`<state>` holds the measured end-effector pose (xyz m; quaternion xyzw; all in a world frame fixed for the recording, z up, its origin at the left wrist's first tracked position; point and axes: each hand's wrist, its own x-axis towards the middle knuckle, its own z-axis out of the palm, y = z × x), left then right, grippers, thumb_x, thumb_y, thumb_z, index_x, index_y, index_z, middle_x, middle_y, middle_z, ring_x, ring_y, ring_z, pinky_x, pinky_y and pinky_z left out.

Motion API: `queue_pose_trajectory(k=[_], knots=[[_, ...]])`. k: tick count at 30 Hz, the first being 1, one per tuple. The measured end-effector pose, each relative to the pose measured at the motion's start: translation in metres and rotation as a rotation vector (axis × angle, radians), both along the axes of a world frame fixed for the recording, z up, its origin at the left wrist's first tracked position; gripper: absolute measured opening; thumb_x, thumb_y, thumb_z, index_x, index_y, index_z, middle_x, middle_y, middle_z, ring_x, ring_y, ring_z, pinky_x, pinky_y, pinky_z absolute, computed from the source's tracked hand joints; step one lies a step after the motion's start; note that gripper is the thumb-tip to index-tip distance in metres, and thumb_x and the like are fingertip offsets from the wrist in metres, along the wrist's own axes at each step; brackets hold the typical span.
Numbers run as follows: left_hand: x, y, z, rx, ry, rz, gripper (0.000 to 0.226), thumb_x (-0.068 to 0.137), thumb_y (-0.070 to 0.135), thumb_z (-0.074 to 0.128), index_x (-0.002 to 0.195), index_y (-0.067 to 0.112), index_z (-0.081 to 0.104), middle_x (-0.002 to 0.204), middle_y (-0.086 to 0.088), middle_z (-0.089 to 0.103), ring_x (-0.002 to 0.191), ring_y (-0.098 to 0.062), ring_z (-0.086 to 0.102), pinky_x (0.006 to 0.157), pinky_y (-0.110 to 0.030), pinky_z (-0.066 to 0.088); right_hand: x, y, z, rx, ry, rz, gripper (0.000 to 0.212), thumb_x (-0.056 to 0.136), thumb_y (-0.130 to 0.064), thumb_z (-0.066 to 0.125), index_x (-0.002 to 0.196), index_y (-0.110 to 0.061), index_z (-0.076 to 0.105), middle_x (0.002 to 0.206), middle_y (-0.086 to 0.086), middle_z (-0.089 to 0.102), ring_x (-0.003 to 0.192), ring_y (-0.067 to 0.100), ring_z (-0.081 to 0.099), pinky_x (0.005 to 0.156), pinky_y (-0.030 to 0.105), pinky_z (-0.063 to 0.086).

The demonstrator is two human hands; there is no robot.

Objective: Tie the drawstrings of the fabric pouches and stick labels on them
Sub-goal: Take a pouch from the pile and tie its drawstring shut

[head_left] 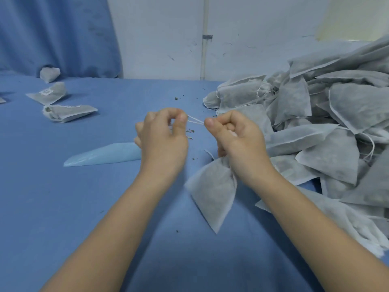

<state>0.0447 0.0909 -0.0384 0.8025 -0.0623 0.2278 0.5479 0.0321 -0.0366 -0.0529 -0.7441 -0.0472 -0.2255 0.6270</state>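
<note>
— While we pinch the white string point(195, 120) with both hands, where does our bag hang?

— We see the bag point(212, 194) hang down under our right hand point(235, 140). Its long side runs from that hand down toward us, tilted a bit. Our right hand is the near one; its lower fingers seem to squeeze the bag's neck, and its thumb and finger pinch one string end.

— And our left hand point(163, 138)?

— We curl it too, and its thumb and finger pinch the other end. The string runs tight and short between our two hands, up above the bag. We think the knot comes next, so the hands must cross close there.

— How does the bag feel, do we think?

— Soft and thin, like paper cloth, gray, with dark crumbs inside. It looks light and floppy.

— What lies farther out?

— On our right a big heap of gray bags point(328, 127) sits just beside us on the blue cloth point(105, 207). A pale blue sheet point(105, 154) lies by our left hand. Far left, some bags lie apart, and one done bag point(49, 92) shows a white label point(46, 92).
</note>
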Motion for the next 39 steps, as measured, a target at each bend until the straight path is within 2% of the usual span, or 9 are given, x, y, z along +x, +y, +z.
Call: queue_pose_trajectory(k=[4,7,11,14,20,25,30,36,39], knots=[[0.002,0.003,0.001,-0.042,0.008,-0.029,0.025,0.095,0.024,0.052,0.075,0.038,0.051,0.108,-0.003,0.058,0.113,-0.024,0.049,0.103,-0.043,0.036,-0.001,-0.007,0.006,-0.015,-0.055,-0.037,0.016,0.078,-0.030,0.077,0.064,-0.032,0.070,0.046,-0.016,0.048,0.043,0.002,0.041,0.051,0.017,0.034],[0.001,0.000,-0.003,-0.095,0.090,-0.139,0.003,0.091,0.034,0.058,0.090,0.035,0.055,0.094,0.005,0.051,0.087,-0.010,0.051,0.079,-0.029,0.041,0.000,-0.012,0.012,0.256,-0.047,-0.114,0.013,0.080,-0.021,0.075,0.068,-0.023,0.071,0.041,-0.010,0.038,0.039,0.008,0.032,0.042,0.018,0.031],[0.002,-0.002,-0.005,-0.433,0.628,-0.472,0.055,0.067,0.052,0.069,0.112,0.021,0.062,0.109,-0.008,0.061,0.080,-0.019,0.068,0.072,-0.035,0.058,0.007,-0.020,0.015,0.696,-0.060,-0.225,0.014,0.084,-0.021,0.073,0.071,-0.018,0.067,0.045,-0.007,0.029,0.044,0.011,0.024,0.044,0.023,0.026],[-0.002,-0.009,-0.009,-0.709,0.823,-0.735,0.037,0.069,0.026,0.068,0.099,0.005,0.070,0.102,-0.015,0.070,0.081,-0.023,0.071,0.075,-0.036,0.059,0.010,-0.020,0.012,0.658,-0.103,-0.276,0.012,0.085,-0.022,0.071,0.074,-0.019,0.069,0.046,-0.008,0.032,0.045,0.009,0.028,0.044,0.021,0.030],[0.004,-0.010,-0.015,-0.799,0.750,-0.661,0.031,0.098,0.029,0.044,0.111,0.008,0.063,0.102,-0.009,0.073,0.087,-0.022,0.071,0.070,-0.041,0.060,0.005,-0.021,0.004,0.145,-0.101,-0.063,0.006,0.081,-0.022,0.073,0.075,-0.024,0.072,0.058,-0.019,0.060,0.056,-0.005,0.051,0.057,0.008,0.040],[0.005,-0.003,-0.009,-0.828,0.734,-0.664,0.067,0.085,0.057,0.046,0.118,0.001,0.061,0.115,-0.016,0.067,0.100,-0.028,0.068,0.080,-0.042,0.057,0.001,-0.025,0.001,-0.186,-0.127,0.047,0.012,0.078,-0.020,0.077,0.069,-0.025,0.070,0.079,-0.011,0.063,0.078,-0.001,0.055,0.075,0.009,0.038],[0.009,-0.003,-0.012,-0.692,0.525,-0.529,0.024,0.089,0.011,0.058,0.104,-0.007,0.064,0.090,-0.014,0.071,0.079,-0.022,0.069,0.069,-0.030,0.058,0.004,-0.027,0.000,-0.243,-0.147,0.046,0.016,0.080,-0.018,0.075,0.070,-0.028,0.068,0.076,-0.017,0.059,0.077,-0.005,0.054,0.074,0.008,0.036],[0.015,0.013,-0.005,-0.588,0.354,-0.414,0.013,0.089,0.005,0.058,0.092,-0.003,0.067,0.079,-0.010,0.071,0.068,-0.018,0.068,0.068,-0.028,0.056,0.016,-0.009,0.004,-0.315,-0.151,0.014,0.018,0.084,-0.025,0.071,0.074,-0.037,0.064,0.084,-0.014,0.057,0.082,-0.008,0.052,0.075,0.008,0.036],[0.025,0.028,-0.001,-0.624,0.240,-0.242,0.013,0.089,0.006,0.059,0.081,0.007,0.068,0.074,-0.002,0.071,0.071,-0.016,0.067,0.077,-0.031,0.054,0.028,0.012,0.005,-0.253,-0.118,-0.018,0.006,0.093,-0.026,0.060,0.090,-0.032,0.060,0.095,-0.017,0.057,0.097,-0.002,0.054,0.092,0.023,0.045]])
